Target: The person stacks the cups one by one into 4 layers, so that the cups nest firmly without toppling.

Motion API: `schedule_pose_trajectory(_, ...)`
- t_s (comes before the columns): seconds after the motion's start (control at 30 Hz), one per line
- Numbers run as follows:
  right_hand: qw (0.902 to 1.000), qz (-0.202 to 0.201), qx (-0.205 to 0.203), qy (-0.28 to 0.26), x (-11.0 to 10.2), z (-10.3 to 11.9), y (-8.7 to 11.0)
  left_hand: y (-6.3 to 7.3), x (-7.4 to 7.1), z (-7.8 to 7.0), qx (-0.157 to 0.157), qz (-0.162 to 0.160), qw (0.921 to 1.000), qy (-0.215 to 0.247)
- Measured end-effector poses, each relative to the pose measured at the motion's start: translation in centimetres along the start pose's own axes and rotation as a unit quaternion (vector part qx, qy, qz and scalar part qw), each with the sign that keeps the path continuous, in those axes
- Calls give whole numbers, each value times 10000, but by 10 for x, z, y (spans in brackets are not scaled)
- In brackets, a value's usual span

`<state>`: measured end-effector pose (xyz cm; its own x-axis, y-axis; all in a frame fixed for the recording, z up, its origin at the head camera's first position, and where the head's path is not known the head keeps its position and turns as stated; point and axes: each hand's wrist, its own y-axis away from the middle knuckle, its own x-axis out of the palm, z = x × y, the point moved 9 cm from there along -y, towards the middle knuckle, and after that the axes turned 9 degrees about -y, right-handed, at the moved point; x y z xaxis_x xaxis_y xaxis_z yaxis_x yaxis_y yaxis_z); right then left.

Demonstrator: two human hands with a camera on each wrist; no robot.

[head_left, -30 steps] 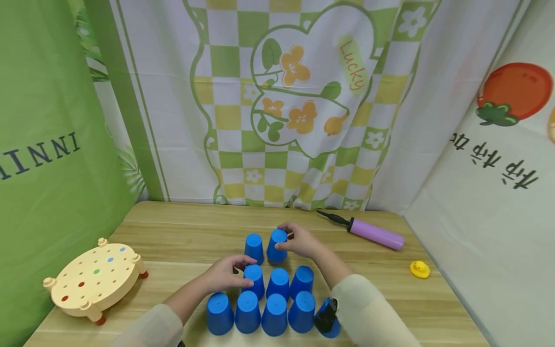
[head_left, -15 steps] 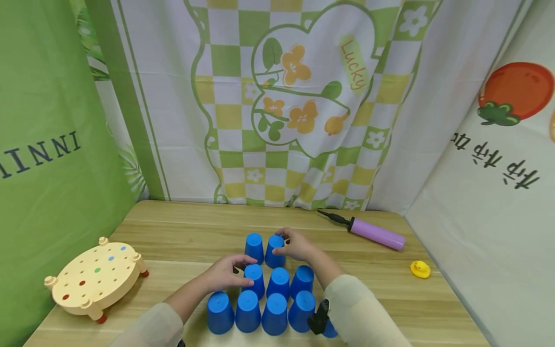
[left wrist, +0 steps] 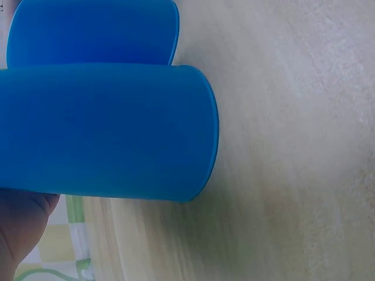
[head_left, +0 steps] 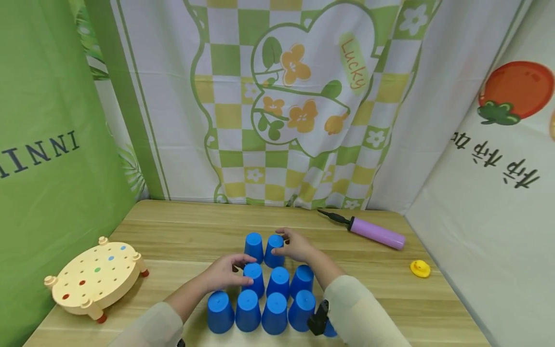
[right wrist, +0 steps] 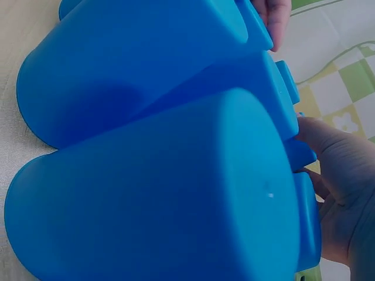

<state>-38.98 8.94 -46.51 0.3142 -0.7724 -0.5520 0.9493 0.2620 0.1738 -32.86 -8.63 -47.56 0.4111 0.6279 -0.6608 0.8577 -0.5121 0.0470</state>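
Observation:
Blue cups stand upside down on the table in three rows. My right hand [head_left: 296, 245] holds the right-hand cup [head_left: 273, 258] of the back pair between thumb and fingers, close beside its neighbour [head_left: 253, 246]. At the left end of the three-cup middle row, my left hand [head_left: 226, 271] grips a cup [head_left: 256, 278], thumb on its near side. Several cups [head_left: 247, 311] form the front row; my right sleeve partly covers the rightmost. A cup wall [left wrist: 105, 132] fills much of the left wrist view. Nearer cups [right wrist: 146, 193] hide part of the right hand's hold in the right wrist view.
A round cream pegboard stand [head_left: 97, 277] with short legs is at the left of the table. A purple hand pump [head_left: 376, 233] lies at the back right, and a yellow toy duck [head_left: 420, 269] sits near the right edge. Printed curtains [head_left: 234, 120] enclose the back and sides.
My right hand has brought its cup slightly left and toward me, nearer the other back-row cup, and then held still. The left hand stays on its middle-row cup.

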Motion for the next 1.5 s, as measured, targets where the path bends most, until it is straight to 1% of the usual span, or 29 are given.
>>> schedule_pose_trajectory(0.1, 10000, -2, -15, -26, -2, 0, 2, 0, -4, 0, -22, -84, 10000, -37)
schedule_pose_trajectory(0.27, 9995, -13, -62, -301, -12, -1, 8, 0, -15, -4, 3, -270, 9996, 32)
schedule_pose_trajectory(0.4, 9990, -56, -141, -423, -23, -4, 16, 1, -29, -6, 48, -493, 9988, 39)
schedule_pose_trajectory(0.6, 9985, -134, -420, -326, -39, -5, 29, 4, -52, -7, 104, -827, 9965, 2)
schedule_pose_trajectory(0.77, 9982, 49, -489, -336, -47, -11, 43, 7, -70, -3, -90, -1055, 9944, 39)
schedule_pose_trajectory(0.83, 9981, 168, -488, -339, -48, -14, 49, 7, -75, -3, -86, -1123, 9936, 48)
schedule_pose_trajectory(0.9, 9978, 311, -494, -312, -48, -18, 54, 6, -80, -4, -9, -1190, 9929, 43)
schedule_pose_trajectory(0.97, 9970, 519, -522, -243, -46, -21, 60, 6, -84, -6, 107, -1248, 9921, 13)
schedule_pose_trajectory(1.03, 9953, 762, -570, -195, -44, -25, 66, 5, -87, -5, 100, -1293, 9916, 18)
schedule_pose_trajectory(1.13, 9915, 1126, -626, -201, -39, -30, 72, 5, -89, 3, -74, -1363, 9906, 12)
schedule_pose_trajectory(1.23, 9881, 1366, -637, -293, -35, -34, 76, 6, -91, 14, -330, -1448, 9889, 34)
schedule_pose_trajectory(1.37, 9867, 1462, -590, -392, -34, -37, 79, 5, -91, 27, -612, -1592, 9853, 55)
schedule_pose_trajectory(1.5, 9866, 1507, -483, -403, -34, -40, 80, 2, -87, 35, -790, -1703, 9822, -15)
